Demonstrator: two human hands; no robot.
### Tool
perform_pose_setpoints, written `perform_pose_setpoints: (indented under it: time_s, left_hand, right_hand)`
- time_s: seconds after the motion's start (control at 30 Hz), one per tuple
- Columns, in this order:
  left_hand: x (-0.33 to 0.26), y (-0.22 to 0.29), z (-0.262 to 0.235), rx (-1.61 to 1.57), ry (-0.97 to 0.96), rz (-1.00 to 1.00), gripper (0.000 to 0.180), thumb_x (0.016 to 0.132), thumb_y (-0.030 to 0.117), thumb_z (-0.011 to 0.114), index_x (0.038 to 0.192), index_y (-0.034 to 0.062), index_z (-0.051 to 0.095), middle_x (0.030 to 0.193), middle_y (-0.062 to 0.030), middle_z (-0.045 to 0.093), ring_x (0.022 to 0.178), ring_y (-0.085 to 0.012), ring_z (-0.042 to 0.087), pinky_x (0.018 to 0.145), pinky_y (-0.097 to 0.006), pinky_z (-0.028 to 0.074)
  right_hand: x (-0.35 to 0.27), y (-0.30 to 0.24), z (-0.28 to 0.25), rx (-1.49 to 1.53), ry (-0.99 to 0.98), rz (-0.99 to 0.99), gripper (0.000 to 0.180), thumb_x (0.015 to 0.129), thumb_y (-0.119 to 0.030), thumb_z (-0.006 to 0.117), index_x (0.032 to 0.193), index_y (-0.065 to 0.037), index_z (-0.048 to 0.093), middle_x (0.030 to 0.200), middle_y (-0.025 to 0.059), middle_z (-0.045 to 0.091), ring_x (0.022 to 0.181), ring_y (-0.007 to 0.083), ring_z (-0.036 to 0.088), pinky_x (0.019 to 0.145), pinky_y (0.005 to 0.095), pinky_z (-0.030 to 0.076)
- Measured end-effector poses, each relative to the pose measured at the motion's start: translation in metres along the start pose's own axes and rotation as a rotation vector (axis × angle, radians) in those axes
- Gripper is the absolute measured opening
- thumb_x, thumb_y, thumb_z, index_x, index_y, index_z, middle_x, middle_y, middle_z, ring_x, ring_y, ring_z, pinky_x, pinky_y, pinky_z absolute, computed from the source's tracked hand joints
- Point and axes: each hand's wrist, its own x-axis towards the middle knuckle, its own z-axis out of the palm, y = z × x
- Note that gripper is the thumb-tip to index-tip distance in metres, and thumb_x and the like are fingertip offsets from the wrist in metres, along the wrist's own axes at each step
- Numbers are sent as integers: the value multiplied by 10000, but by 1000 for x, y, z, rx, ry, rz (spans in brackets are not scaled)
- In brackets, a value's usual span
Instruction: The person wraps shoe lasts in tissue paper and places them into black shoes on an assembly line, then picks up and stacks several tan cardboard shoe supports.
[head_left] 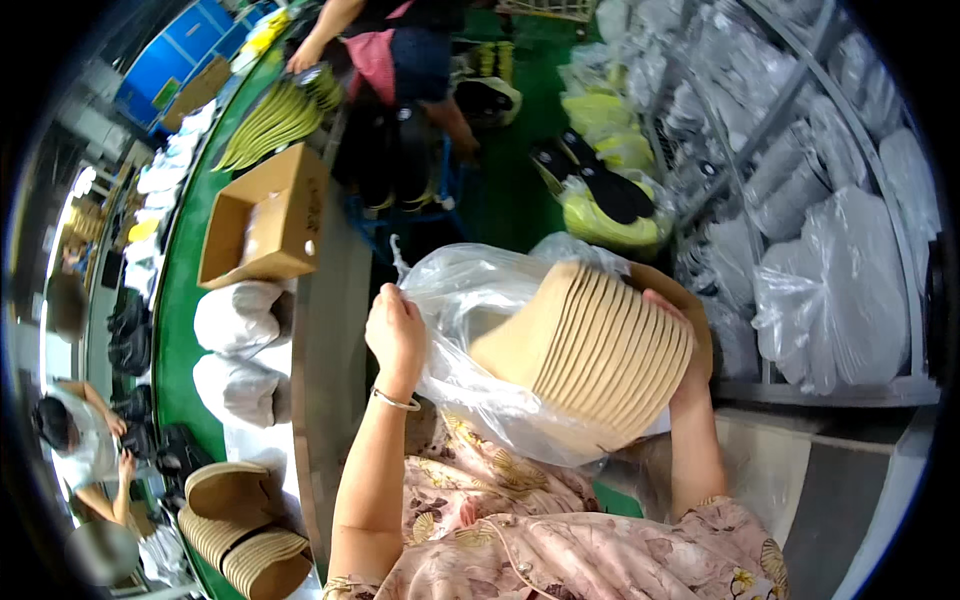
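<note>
A thick stack of tan shoe insoles [612, 352] lies tilted in front of my chest, its layered edges facing right. My right hand [694, 372] is wrapped round the right end of the stack, partly hidden behind it. A clear plastic bag [455, 285] surrounds the left part of the stack and hangs below it. My left hand [397, 332] is closed on the bag's upper left edge, with a bangle at the wrist. Behind the stack, a brown curved piece [697, 318] shows; I cannot tell what it is.
At left, a bench carries an open cardboard box [305, 215], wrapped white bundles [236, 316] and more tan insole stacks [268, 565]. On the right stands a metal rack [850, 395] of bagged grey pieces. Yellow bags with black soles [612, 195] lie ahead. A co-worker's hand [312, 52] reaches over yellow-green pieces.
</note>
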Motion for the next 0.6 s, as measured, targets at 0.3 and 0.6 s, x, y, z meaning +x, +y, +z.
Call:
perform_pose_setpoints:
  time_s: [0.3, 0.6]
  left_hand:
    - [-10, -114, -22, 62, 31, -720, 153, 844, 124, 463, 940, 7, 486, 874, -222, 605, 822, -402, 588, 717, -475, 466]
    - [-13, -98, 23, -186, -119, -456, 738, 852, 313, 574, 1361, -69, 200, 1369, -316, 266, 1279, -419, 265, 1036, -479, 246]
  right_hand:
    - [93, 28, -23, 205, 184, -230, 472, 803, -7, 549, 1257, -12, 423, 1273, 133, 470, 1167, 256, 465, 986, 397, 403]
    - [114, 34, -29, 2, -108, -216, 416, 918, -159, 466, 1307, -33, 388, 1294, 137, 465, 1179, 255, 470, 980, 408, 423]
